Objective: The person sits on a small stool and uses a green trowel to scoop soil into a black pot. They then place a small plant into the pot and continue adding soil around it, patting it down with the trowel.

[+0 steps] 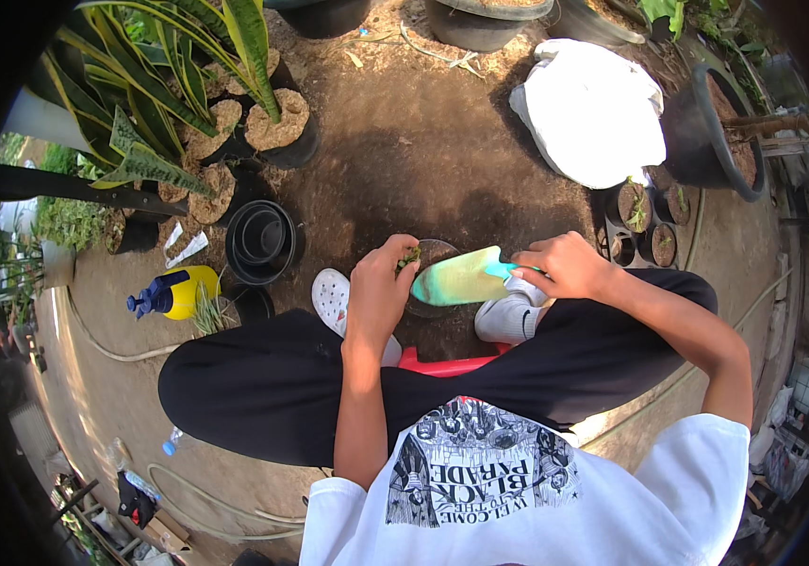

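My right hand (pixel 567 268) is wrapped round the handle of a green garden trowel (pixel 461 277). Its broad blade points left, over a dark round pot (pixel 438 248) between my feet. The blade hides much of that pot and what is inside it. At the pot's left side, my left hand (pixel 382 281) pinches a small green plant (pixel 409 258), whose leaves show past the fingertips. The plant's lower part is hidden.
Snake plants (pixel 164 94) in pots stand far left, near nested black pots (pixel 261 236) and a yellow spray bottle (pixel 189 292). A white sack (pixel 595 113), a big black pot (pixel 706 132) and small potted seedlings (pixel 634 206) are to the right. A hose (pixel 122 357) crosses the ground.
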`<action>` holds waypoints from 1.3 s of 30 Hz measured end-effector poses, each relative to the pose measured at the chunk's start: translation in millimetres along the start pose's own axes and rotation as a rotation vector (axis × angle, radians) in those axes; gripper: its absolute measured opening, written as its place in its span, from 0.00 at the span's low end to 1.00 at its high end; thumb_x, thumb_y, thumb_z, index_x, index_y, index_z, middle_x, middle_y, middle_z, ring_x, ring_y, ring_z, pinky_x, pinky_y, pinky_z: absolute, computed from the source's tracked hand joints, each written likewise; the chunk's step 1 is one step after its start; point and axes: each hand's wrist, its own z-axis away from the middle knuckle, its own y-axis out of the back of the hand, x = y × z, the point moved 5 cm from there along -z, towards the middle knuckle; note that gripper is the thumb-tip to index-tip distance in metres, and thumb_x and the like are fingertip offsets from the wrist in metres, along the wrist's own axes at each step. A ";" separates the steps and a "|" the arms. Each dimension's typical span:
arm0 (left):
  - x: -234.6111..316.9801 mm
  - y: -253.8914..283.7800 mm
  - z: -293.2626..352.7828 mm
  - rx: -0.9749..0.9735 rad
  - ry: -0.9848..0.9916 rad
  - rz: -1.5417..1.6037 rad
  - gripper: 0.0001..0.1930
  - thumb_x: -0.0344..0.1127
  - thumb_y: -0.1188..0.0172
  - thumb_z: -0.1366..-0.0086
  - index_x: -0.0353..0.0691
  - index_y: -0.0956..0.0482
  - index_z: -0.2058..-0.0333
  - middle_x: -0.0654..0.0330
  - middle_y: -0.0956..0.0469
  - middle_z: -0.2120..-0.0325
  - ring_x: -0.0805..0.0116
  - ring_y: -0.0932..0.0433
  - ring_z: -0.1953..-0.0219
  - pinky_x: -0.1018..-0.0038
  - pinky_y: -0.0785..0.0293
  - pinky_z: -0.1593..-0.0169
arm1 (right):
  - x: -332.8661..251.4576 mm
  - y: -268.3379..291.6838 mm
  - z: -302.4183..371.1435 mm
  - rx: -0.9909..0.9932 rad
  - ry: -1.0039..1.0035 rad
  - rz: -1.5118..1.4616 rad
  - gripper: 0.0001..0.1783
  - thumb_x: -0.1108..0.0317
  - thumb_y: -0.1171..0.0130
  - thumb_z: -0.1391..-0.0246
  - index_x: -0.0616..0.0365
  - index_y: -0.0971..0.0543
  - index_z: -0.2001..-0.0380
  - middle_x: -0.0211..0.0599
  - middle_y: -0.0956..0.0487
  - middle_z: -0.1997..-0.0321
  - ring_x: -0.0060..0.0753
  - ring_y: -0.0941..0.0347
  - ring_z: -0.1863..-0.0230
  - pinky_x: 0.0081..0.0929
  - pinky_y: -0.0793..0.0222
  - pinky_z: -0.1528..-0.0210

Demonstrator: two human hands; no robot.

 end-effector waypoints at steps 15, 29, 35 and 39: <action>4.1 1.1 -0.5 0.003 -0.019 -0.023 0.14 0.27 0.33 0.33 0.37 0.18 0.49 0.46 0.13 0.61 0.48 0.13 0.55 0.60 0.20 0.51 | -11.6 -0.1 2.6 -0.050 0.018 -0.024 0.17 0.49 0.40 0.31 0.49 0.14 0.62 0.42 0.18 0.75 0.53 0.18 0.72 0.48 0.25 0.70; 10.1 -1.0 -4.8 0.013 0.127 0.045 0.14 0.25 0.34 0.32 0.36 0.19 0.49 0.43 0.14 0.60 0.44 0.13 0.55 0.56 0.20 0.51 | 198.9 -61.0 -10.5 0.311 -0.825 -0.283 0.20 0.50 0.41 0.29 0.52 0.20 0.45 0.56 0.14 0.60 0.60 0.17 0.56 0.51 0.24 0.54; 5.6 0.9 -8.4 -0.030 0.195 0.015 0.16 0.26 0.33 0.32 0.37 0.19 0.47 0.46 0.13 0.59 0.53 0.12 0.55 0.63 0.19 0.50 | 160.6 -190.6 -76.7 0.425 -1.001 -0.329 0.19 0.53 0.42 0.29 0.50 0.23 0.42 0.62 0.14 0.60 0.68 0.16 0.54 0.64 0.24 0.52; -0.6 -2.2 -7.0 -0.033 0.253 0.003 0.16 0.26 0.32 0.32 0.37 0.19 0.46 0.47 0.12 0.59 0.53 0.12 0.55 0.63 0.19 0.50 | 122.5 -203.7 -112.4 0.341 -0.829 -0.578 0.15 0.55 0.37 0.33 0.55 0.19 0.54 0.60 0.15 0.65 0.64 0.16 0.59 0.55 0.25 0.54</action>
